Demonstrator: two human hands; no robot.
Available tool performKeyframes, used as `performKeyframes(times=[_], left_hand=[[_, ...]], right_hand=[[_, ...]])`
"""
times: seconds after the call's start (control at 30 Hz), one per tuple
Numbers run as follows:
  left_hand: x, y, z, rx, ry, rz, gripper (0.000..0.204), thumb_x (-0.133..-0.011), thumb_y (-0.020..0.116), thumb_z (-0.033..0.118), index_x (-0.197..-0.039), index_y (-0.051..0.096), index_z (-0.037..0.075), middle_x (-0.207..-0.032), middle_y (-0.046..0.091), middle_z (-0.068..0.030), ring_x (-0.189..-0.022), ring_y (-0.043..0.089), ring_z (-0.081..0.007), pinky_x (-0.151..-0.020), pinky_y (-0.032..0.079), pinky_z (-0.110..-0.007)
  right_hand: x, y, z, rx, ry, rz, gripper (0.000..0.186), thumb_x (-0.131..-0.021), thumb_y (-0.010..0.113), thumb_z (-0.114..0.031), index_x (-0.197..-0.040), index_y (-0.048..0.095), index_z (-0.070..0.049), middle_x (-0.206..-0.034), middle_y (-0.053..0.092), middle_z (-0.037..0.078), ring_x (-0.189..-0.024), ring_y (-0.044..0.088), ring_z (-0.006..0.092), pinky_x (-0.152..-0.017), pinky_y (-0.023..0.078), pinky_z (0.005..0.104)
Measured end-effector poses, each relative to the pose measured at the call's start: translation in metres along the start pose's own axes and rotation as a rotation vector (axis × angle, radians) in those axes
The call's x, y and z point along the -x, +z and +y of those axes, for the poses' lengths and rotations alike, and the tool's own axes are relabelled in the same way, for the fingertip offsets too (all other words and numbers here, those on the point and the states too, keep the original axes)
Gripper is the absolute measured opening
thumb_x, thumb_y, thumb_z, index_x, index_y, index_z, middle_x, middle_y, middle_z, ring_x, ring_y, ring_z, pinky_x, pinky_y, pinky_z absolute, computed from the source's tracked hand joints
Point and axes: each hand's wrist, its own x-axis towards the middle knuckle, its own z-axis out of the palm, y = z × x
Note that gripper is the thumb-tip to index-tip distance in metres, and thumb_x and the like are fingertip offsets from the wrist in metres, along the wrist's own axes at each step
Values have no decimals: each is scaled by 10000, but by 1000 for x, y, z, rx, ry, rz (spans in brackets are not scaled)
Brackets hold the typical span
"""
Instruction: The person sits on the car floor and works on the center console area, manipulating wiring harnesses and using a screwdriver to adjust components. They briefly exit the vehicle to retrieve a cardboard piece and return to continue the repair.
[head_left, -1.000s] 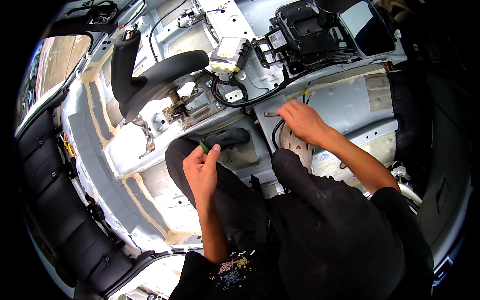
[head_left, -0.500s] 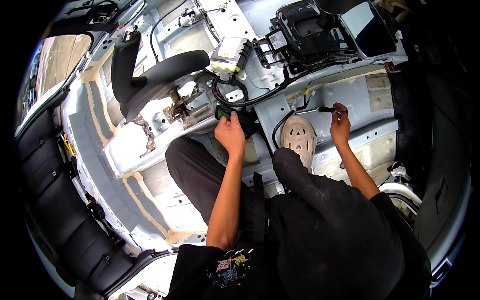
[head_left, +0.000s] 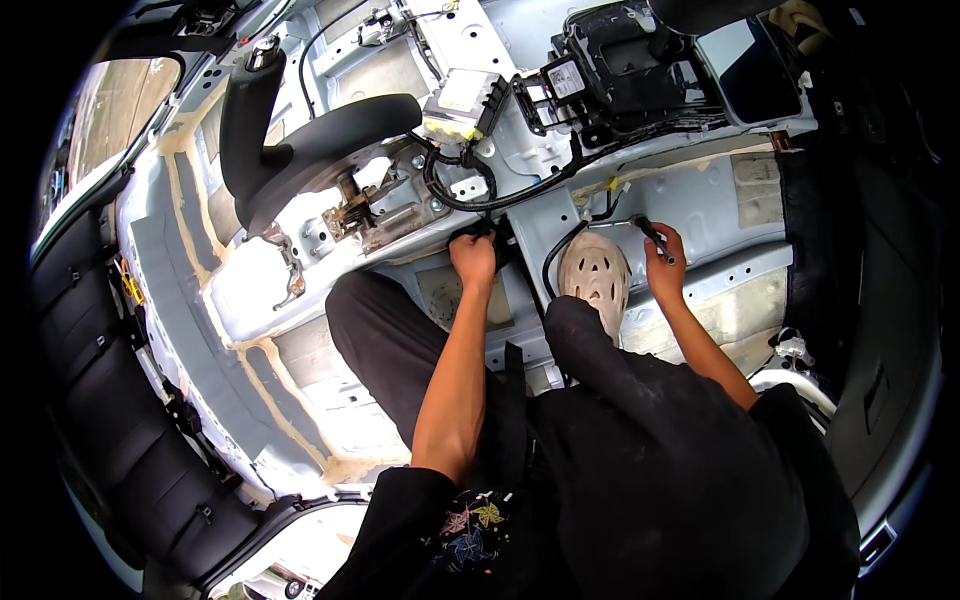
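My right hand (head_left: 665, 272) is wrapped round a ratchet wrench (head_left: 655, 240) with a dark handle. A thin metal extension bar (head_left: 612, 223) reaches left from its head, above the toe of my beige clog (head_left: 596, 268). At its far end are a dark cable and the side of a raised floor beam (head_left: 542, 222). My left hand (head_left: 473, 262) is closed beside that beam, against a black piece (head_left: 478, 228) under the cable loop. What its fingers hold is mostly hidden.
I sit in a stripped car interior. A black handbrake lever (head_left: 248, 140) and curved trim stand left. Ahead are a white-topped module (head_left: 464, 98), a thick black wiring harness (head_left: 530, 200) and a black housing (head_left: 640, 80). Dark seats (head_left: 110, 400) line the far left.
My right hand has shifted left and down, and the wrench handle has swung from pointing right to pointing down. My left hand has moved slightly; the green-and-black piece by it no longer shows.
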Motion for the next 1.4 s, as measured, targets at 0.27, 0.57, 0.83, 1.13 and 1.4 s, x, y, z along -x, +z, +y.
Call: performKeyframes(times=[0.27, 0.57, 0.83, 1.13, 1.4], left_hand=[[-26, -32, -19, -545, -114, -204, 324, -838, 683, 287, -1005, 727, 12, -1047, 705, -244, -1053, 665, -411, -861, 529, -466], [88, 22, -73, -863, -186, -700, 419, -844, 587, 262, -1114, 699, -38, -1241, 621, -302, -1214, 577, -425, -1036, 459, -458], [-8, -11, -26, -20, -223, 197, 344, -944, 602, 267, -1003, 676, -64, -958, 698, -275, -896, 668, -426, -731, 485, -475], [-14, -26, -46, 610, -542, 621, 415, -1027, 521, 314, -740, 473, 18, -620, 499, -74, -490, 455, -217, -475, 388, -377], [27, 25, -55, 268, -104, 108, 298, -1044, 497, 221, -781, 486, 80, -538, 456, -27, -427, 424, -137, -422, 331, -319]], right_hand=[[5, 7, 8, 84, -39, 29, 300, -875, 654, -67, -1172, 616, -76, -1152, 585, 78, -969, 616, 192, -763, 518, 293], [-10, 3, 2, 180, -34, 73, 264, -869, 657, -68, -1133, 632, -73, -1152, 564, 105, -996, 600, 227, -832, 514, 321], [-5, 2, 9, 89, -116, -18, 274, -878, 660, -96, -1148, 625, -61, -1153, 563, 111, -1022, 593, 238, -886, 498, 334], [-6, -6, 7, 109, -93, -37, 263, -869, 667, -88, -1130, 638, -72, -1132, 567, 106, -1036, 579, 230, -894, 492, 333], [-9, 6, 8, 79, -51, 2, 214, -861, 661, -85, -1074, 658, -73, -1131, 563, 95, -1021, 575, 218, -901, 473, 318]])
